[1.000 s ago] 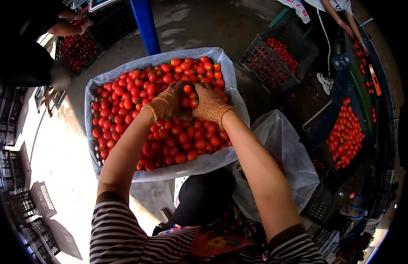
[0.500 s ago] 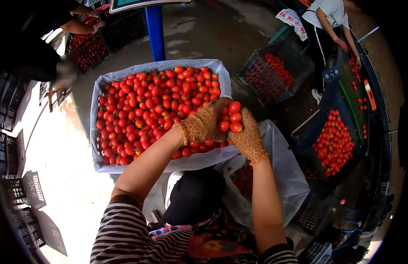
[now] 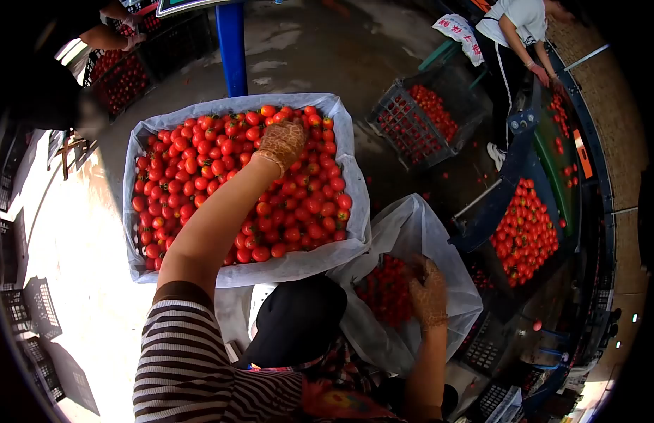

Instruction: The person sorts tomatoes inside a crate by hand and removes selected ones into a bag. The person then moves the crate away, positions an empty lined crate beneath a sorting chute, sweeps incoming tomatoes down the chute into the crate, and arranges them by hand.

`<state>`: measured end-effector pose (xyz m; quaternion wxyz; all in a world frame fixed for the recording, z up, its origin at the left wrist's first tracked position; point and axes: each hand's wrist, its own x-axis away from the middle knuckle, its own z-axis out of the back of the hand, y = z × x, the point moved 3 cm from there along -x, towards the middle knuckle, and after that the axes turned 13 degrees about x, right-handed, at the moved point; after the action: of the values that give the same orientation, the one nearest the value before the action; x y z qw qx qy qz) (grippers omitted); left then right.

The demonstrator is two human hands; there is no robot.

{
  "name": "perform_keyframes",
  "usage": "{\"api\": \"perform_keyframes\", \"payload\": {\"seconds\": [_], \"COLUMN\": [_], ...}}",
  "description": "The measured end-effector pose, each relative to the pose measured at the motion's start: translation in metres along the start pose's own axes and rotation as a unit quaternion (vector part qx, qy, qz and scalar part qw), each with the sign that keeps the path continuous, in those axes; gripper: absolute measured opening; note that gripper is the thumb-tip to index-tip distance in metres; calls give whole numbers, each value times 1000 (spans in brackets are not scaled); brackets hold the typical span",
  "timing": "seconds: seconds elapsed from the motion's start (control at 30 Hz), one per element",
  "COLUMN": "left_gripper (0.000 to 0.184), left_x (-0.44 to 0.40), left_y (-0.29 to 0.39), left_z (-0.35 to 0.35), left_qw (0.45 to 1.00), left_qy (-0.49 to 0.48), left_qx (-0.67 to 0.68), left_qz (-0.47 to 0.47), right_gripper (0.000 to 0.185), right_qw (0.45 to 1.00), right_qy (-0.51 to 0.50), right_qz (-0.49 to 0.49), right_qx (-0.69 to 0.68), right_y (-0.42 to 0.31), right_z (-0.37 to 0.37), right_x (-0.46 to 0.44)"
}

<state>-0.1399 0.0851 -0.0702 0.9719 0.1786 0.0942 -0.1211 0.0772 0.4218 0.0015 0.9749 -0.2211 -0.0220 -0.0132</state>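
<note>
2 patterned, gloved hands show in my head view; the left hand [image 3: 283, 144] reaches into a broad heap of red tomatoes [image 3: 200, 166], its fingers curled downward, and I cannot tell whether it pinches any; that heap fills a container lined with a pale sheet [image 3: 306, 264]; the right hand [image 3: 429, 290] is bent inside a translucent liner [image 3: 454, 289] just beside it, near the darker tomatoes there; I cannot tell whether its fingers are spread or closed; beyond, I see 1 blue post [image 3: 230, 53] and a dark crate [image 3: 412, 146] of tomatoes on the floor [image 3: 313, 67].
</note>
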Motion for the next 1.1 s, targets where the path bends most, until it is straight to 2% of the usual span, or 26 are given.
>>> {"api": "perform_keyframes", "payload": {"seconds": [0.03, 0.07, 0.17, 0.23, 0.27, 0.33, 0.37, 0.43, 0.47, 0.57, 0.63, 0.7, 0.77, 0.8, 0.83, 0.9, 0.93, 0.97, 1.0, 1.03, 1.07, 1.1], "left_gripper": [18, 18, 23, 22, 24, 25, 26, 27, 26, 27, 31, 35, 38, 38, 42, 43, 36, 31, 28, 27, 28, 29], "left_x": [-5, -12, -18, -24, -26, -28, -30, -32, -32, -35, -37, -34, -13, 1, 16, 42, 55, 59, 63, 51, 43, 40], "left_y": [-5, -9, 0, 15, 14, 10, 10, 13, 14, 11, 16, 10, 9, 5, 9, 38, 47, 59, 60, 55, 54, 53], "left_z": [-4, -7, -13, 17, 21, 24, 26, 31, 33, 25, 34, 44, 76, 83, 81, 60, 33, 18, 8, 9, 15, 20], "left_qw": [998, 997, 998, 970, 965, 966, 968, 957, 960, 965, 945, 948, 975, 980, 970, 960, 977, 993, 995, 992, 984, 973], "left_qy": [7, 8, -24, -232, -255, -251, -241, -279, -267, -245, -300, -301, -221, -156, -159, -196, -154, -98, 12, -97, -136, -176], "left_qx": [-56, -59, -53, -76, -62, -65, -66, -74, -83, -92, -115, -99, -2, 110, 179, 199, 143, 24, -28, 76, 113, 151], "left_qz": [-41, -43, -16, 5, 15, 7, -3, -5, -14, -24, -57, -28, -34, -58, -42, -16, -40, -69, -92, -17, -4, 6], "right_gripper": [34, 31, 23, 26, 28, 29, 29, 29, 30, 28, 26, 25, 27, 26, 26, 26, 26, 28, 27, 29, 30, 30], "right_qw": [999, 998, 974, 945, 925, 903, 906, 874, 858, 850, 837, 826, 842, 868, 891, 887, 880, 913, 947, 974, 988, 978], "right_qy": [5, 10, 76, 75, 84, 40, 36, -60, -88, -83, -81, -145, -129, -108, -87, -61, -37, -39, 8, -19, -19, -86], "right_qz": [22, 43, 209, 296, 340, 319, 316, 271, 263, 263, 258, 220, 233, 233, 234, 261, 289, 247, 231, 183, 149, 34], "right_qx": [-24, -47, 46, 121, 146, 284, 278, 399, 433, 449, 476, 498, 470, 426, 380, 377, 376, 322, 224, 133, -23, -185], "right_y": [-33, -72, -139, -168, -179, -194, -201, -208, -211, -212, -220, -223, -210, -206, -201, -196, -197, -199, -188, -174, -147, -133], "right_z": [-2, -2, -30, -53, -66, -88, -91, -97, -100, -101, -104, -104, -113, -115, -117, -109, -104, -91, -84, -80, -84, -77], "right_x": [-28, -58, -145, -197, -218, -245, -252, -261, -265, -261, -261, -257, -262, -264, -267, -254, -243, -228, -215, -206, -199, -179]}}
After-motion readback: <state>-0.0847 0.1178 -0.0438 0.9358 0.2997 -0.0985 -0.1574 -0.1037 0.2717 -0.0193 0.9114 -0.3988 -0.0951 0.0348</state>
